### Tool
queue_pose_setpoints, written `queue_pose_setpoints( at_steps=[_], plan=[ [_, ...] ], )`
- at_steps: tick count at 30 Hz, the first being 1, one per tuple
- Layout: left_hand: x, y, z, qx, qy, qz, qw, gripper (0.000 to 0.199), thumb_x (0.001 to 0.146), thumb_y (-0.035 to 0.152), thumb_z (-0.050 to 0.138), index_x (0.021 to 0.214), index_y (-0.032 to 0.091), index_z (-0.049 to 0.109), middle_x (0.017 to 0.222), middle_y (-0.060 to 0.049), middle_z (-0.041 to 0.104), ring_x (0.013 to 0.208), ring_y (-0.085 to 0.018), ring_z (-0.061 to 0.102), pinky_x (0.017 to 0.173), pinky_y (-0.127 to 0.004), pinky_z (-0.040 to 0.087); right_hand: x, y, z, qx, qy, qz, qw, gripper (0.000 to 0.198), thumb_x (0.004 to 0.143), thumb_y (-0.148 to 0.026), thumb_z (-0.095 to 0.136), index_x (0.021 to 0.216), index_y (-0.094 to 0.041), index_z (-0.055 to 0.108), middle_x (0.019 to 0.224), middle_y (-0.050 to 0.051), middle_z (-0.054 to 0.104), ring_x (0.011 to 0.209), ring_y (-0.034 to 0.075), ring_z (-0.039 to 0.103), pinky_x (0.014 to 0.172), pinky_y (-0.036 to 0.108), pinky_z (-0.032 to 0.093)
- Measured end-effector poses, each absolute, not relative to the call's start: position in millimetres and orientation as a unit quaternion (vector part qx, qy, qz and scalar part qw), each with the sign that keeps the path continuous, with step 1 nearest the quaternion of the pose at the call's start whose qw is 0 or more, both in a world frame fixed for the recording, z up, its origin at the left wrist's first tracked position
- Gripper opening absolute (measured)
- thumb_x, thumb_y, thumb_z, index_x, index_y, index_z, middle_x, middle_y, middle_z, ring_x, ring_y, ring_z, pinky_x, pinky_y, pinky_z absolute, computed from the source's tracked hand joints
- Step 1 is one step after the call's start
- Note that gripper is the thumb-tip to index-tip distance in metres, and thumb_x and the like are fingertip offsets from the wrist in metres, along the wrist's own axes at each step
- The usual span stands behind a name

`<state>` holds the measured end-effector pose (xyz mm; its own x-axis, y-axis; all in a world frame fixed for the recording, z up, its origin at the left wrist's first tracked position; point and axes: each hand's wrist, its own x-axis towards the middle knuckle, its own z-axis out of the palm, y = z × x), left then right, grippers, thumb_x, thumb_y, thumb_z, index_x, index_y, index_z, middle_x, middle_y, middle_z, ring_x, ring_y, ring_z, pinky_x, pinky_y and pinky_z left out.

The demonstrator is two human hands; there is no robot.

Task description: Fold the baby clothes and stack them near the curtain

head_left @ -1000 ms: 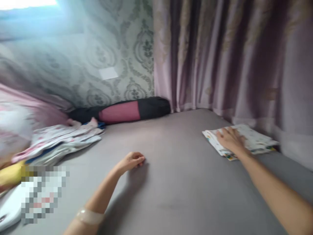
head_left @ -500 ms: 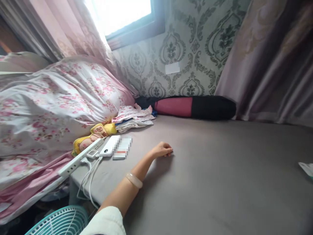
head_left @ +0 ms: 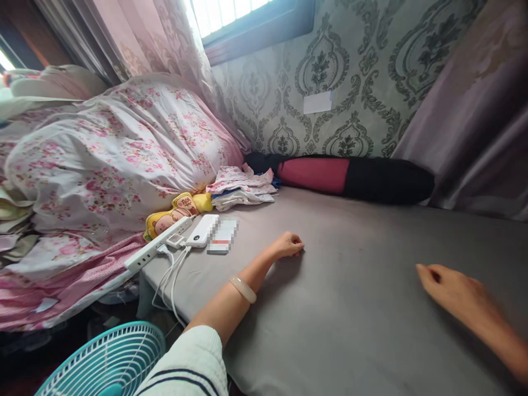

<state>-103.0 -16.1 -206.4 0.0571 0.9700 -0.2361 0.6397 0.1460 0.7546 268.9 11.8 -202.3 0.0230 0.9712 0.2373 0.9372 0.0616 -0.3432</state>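
My left hand (head_left: 287,244) rests on the grey bed sheet (head_left: 350,308), closed with its fingertips pinched together. Something small and dark may be at the tips, but it is too small to name. A pale bangle (head_left: 242,290) circles that forearm. Over the right side of the sheet is my right hand (head_left: 457,289), slightly blurred, with thumb and finger drawn together in a pinch. Whatever it may hold cannot be made out. Left of my left hand lie a blurred-out flat object (head_left: 223,236) and a white power bank (head_left: 203,230) with a cable.
A white power strip (head_left: 154,247) runs along the left edge beside a yellow plush toy (head_left: 165,221). Folded clothes (head_left: 243,190) and a black-and-red long bag (head_left: 315,176) lie at the back. A teal fan (head_left: 111,357) stands lower left; floral bedding (head_left: 124,148) is piled behind.
My right hand has come into view from the right. The whole view has shifted, moving things rightward and slightly up. My left hand stays pinched near the same spot on the sheet.
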Motion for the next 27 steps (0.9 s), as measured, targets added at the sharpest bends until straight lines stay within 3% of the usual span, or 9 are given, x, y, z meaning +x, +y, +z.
queue_pose_setpoints(
  at_steps=[6,13,23,27],
  plan=[
    [-107,-9,-212,0.603,0.651,0.218,0.407,0.028,0.084,0.032,0.050,0.088,0.011,0.067,0.064,-0.002,0.063,0.046,-0.007,0.047,0.048,-0.020,0.037,157,-1,-202,-0.602,-0.787,0.096,0.090,0.041,0.089,-0.041,0.041,0.058,-0.022,0.059,0.065,0.009,0.063,0.055,0.018,0.051,0.056,0.030,0.028],
    [-134,-12,-199,0.539,0.661,0.270,0.448,0.021,0.081,0.029,0.056,0.078,0.011,0.066,0.064,-0.003,0.065,0.047,-0.007,0.048,0.047,-0.019,0.036,96,-9,-215,-0.561,-0.820,0.081,0.082,0.034,0.095,-0.036,0.036,0.073,-0.023,0.059,0.077,0.006,0.068,0.070,0.019,0.062,0.055,0.026,0.026],
    [-258,12,-157,0.362,0.741,0.486,0.289,0.016,0.078,0.028,0.057,0.076,0.012,0.059,0.072,-0.007,0.066,0.052,-0.006,0.049,0.047,-0.017,0.033,90,-18,-229,-0.582,-0.801,0.045,0.132,0.035,0.097,-0.040,0.033,0.072,-0.022,0.051,0.081,0.002,0.066,0.068,0.017,0.060,0.054,0.028,0.023],
    [-299,26,-144,0.272,0.757,0.547,0.231,0.015,0.071,0.025,0.063,0.075,0.013,0.057,0.063,-0.005,0.061,0.051,-0.010,0.051,0.047,-0.020,0.035,90,-19,-233,-0.572,-0.806,0.023,0.148,0.035,0.097,-0.039,0.035,0.069,-0.022,0.047,0.078,0.002,0.065,0.069,0.017,0.059,0.054,0.029,0.024]
  ],
)
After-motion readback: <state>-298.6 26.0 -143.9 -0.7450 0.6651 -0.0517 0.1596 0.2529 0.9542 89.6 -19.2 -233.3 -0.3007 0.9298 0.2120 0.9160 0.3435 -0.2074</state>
